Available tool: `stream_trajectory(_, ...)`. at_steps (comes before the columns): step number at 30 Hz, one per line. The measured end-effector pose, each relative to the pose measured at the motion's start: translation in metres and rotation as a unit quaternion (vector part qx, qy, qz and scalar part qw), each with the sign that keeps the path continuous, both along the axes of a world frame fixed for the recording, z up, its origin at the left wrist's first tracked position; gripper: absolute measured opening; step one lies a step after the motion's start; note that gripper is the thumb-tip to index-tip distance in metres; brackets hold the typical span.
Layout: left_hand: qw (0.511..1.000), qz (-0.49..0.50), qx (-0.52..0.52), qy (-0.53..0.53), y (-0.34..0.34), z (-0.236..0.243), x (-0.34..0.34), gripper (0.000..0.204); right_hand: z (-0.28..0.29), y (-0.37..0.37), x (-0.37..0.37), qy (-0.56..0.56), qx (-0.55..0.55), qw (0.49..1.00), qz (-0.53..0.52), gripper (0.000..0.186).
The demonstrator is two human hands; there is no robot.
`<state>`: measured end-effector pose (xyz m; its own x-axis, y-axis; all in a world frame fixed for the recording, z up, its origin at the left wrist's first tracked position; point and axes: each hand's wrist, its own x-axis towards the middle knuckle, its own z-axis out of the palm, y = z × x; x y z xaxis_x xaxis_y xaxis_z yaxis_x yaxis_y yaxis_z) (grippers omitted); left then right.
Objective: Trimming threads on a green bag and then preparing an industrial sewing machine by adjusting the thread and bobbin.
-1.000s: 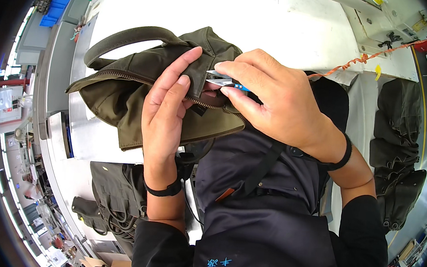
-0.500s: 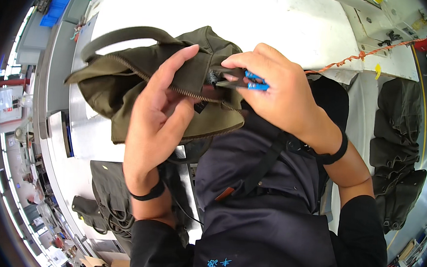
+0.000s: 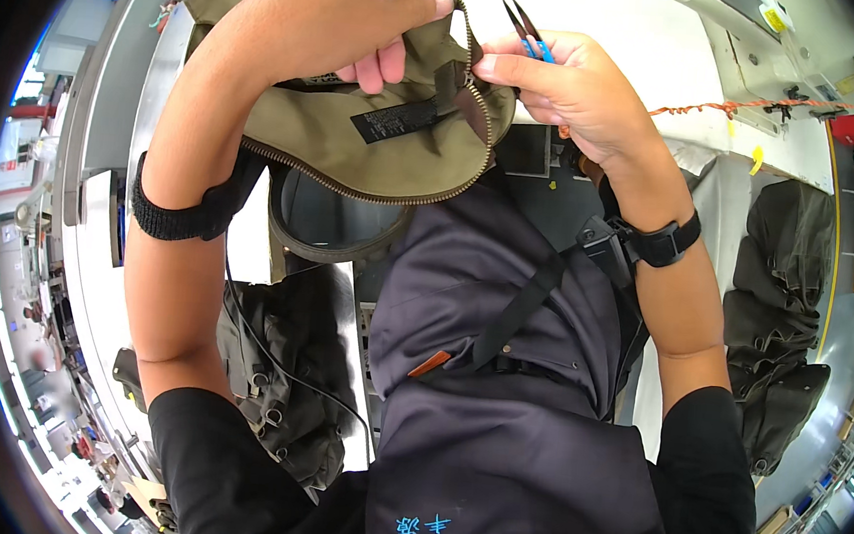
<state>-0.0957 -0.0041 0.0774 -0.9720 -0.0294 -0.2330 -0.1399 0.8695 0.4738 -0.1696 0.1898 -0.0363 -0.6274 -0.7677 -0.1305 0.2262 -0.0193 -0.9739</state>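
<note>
An olive-green bag (image 3: 376, 148) is held up in front of the person's chest, above the near edge of the white desk (image 3: 608, 10), with its inside turned toward the camera. A brass-coloured zipper (image 3: 353, 186) is seen running along the bag's lower rim and up its right side, and a black label (image 3: 393, 121) is sewn onto the lining near the middle of the bag. A dark rounded handle loop (image 3: 333, 250) hangs just below the bag.

The upper edge of the bag is gripped by the left hand (image 3: 342, 14), whose fingers are curled shut over the fabric. At the bag's right edge, the zipper end is pinched between thumb and forefinger of the right hand (image 3: 571, 88), and a pair of thread snips (image 3: 528, 29) with blue grips is also kept in this closed hand, its dark blades parted and pointing up and away from the bag.

A black wristband (image 3: 175, 212) is worn on the left forearm, below and left of the bag, and a black wrist strap (image 3: 665, 241) is worn to the right of the bag. A dark apron (image 3: 497, 403) is seen beneath the bag. Further dark bags (image 3: 283, 376) are piled lower left of the bag, and another stack (image 3: 779, 325) lies far to its right. An orange coiled cord (image 3: 730, 108) is stretched across the desk to the bag's right.
</note>
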Motion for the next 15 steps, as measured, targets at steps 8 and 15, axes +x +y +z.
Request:
stream_trajectory(8, 1.000, 0.010, 0.003, -0.026, -0.0047, -0.0064, 0.0000, 0.042, -0.0052, -0.0008, -0.0011, -0.013, -0.003, 1.000, 0.011, 0.026)
stream_trajectory(15, 0.998, 0.027, 0.055, -0.019, -0.0041, -0.0100, 0.0043, 0.039, -0.0035, 0.0005, 0.0030, -0.018, -0.030, 0.999, 0.007, 0.028)
